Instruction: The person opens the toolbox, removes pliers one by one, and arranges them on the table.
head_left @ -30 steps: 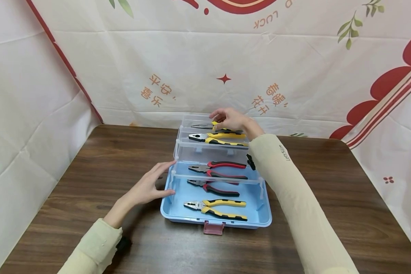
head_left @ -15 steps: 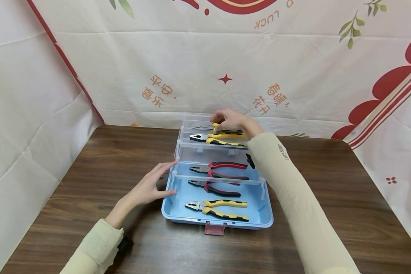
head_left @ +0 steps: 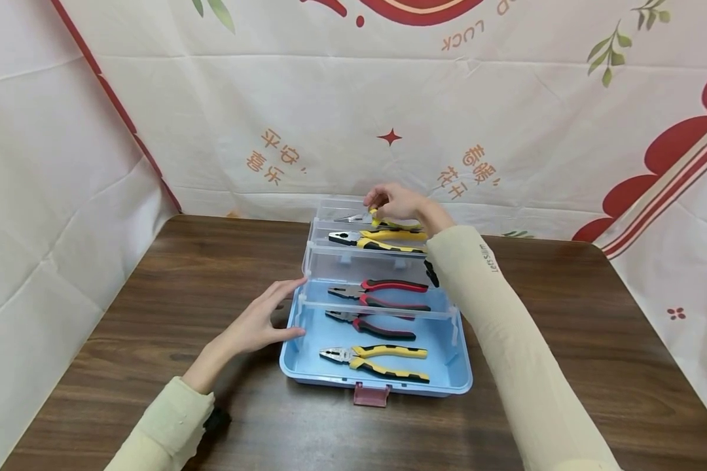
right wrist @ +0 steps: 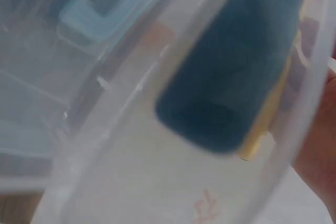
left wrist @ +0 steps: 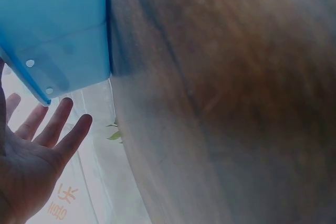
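Pinching needle-nose pliers (head_left: 377, 223) in rear clear tray (head_left: 332, 208): right hand (head_left: 396, 201) | both hands nearly unmoved since a second ago | left hand (head_left: 258, 325) spread at blue box (head_left: 465, 381) edge | table (head_left: 548, 288) extends both sides

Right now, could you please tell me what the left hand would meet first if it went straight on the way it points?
Probably the left side of the blue box: in the head view the left hand reaches to about its edge, though contact is unclear.
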Demonstrator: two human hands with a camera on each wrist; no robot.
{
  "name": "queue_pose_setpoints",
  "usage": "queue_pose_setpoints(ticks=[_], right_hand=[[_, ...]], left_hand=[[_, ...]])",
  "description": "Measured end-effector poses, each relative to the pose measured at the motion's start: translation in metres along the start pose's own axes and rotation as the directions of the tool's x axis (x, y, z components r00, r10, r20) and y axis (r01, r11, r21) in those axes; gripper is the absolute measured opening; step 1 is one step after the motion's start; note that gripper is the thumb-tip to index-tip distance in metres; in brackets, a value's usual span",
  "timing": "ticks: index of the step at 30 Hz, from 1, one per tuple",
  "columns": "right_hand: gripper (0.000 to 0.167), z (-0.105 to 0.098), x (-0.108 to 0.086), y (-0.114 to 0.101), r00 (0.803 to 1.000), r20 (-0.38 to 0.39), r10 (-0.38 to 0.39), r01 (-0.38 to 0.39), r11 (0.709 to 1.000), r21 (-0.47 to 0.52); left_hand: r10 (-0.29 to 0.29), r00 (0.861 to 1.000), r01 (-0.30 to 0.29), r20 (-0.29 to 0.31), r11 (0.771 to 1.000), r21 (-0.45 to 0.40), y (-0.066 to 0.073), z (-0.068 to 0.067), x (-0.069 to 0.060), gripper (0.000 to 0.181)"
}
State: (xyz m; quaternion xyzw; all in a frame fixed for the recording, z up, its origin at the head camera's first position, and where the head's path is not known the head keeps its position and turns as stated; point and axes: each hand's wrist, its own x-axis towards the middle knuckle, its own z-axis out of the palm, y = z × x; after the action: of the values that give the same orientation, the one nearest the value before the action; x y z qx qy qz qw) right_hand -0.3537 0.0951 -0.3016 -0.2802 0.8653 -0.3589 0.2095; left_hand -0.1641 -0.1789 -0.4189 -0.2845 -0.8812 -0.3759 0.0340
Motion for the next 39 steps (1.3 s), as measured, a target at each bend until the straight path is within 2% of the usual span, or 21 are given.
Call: queue_pose_setpoints(ticks=[4,11,15,22,26,29,35,39], right_hand=[[0.033,-0.005,-0.002,-0.004,1.0,-0.009,0.023,-0.023,1.0,-0.015],[0.038,-0.007,-0.004,-0.011,0.995,0.056,0.088,-0.077,0.982,-0.172],[0.038,-0.005,-0.004,-0.011,0.991,0.077,0.106,-0.091,0.98,-0.178],[0.03,-0.004,-0.004,-0.011,0.988,0.068,0.14,-0.126,0.976,-0.176],[0.029,-0.005,-0.004,-0.007,0.993,0.071,0.098,-0.087,0.985,-0.149],[0.029,-0.008,-0.006,-0.003,0.998,0.061,0.035,-0.028,0.995,-0.099],[0.028,-0.016,-0.016,0.001,0.998,0.006,-0.069,0.07,0.997,-0.025],[0.028,-0.021,-0.024,-0.003,0.995,-0.037,-0.094,0.094,0.995,0.019]], left_hand=[[0.009,1.0,-0.009,0.004,1.0,0.001,0.001,-0.001,0.001,0.08],[-0.006,1.0,0.006,0.007,1.0,0.006,0.001,-0.001,0.001,0.08],[-0.01,1.0,0.01,0.003,1.0,0.002,0.001,0.0,-0.001,0.08],[-0.013,1.0,0.012,0.004,1.0,0.002,0.001,0.001,-0.001,0.08],[-0.024,1.0,0.024,0.009,1.0,-0.004,0.001,0.001,0.0,0.08],[-0.022,1.0,0.022,0.009,1.0,-0.004,0.001,0.001,0.0,0.08],[-0.014,1.0,0.014,-0.002,1.0,0.005,0.002,0.0,0.0,0.08],[-0.017,1.0,0.017,-0.001,1.0,0.006,0.003,0.001,0.0,0.08]])
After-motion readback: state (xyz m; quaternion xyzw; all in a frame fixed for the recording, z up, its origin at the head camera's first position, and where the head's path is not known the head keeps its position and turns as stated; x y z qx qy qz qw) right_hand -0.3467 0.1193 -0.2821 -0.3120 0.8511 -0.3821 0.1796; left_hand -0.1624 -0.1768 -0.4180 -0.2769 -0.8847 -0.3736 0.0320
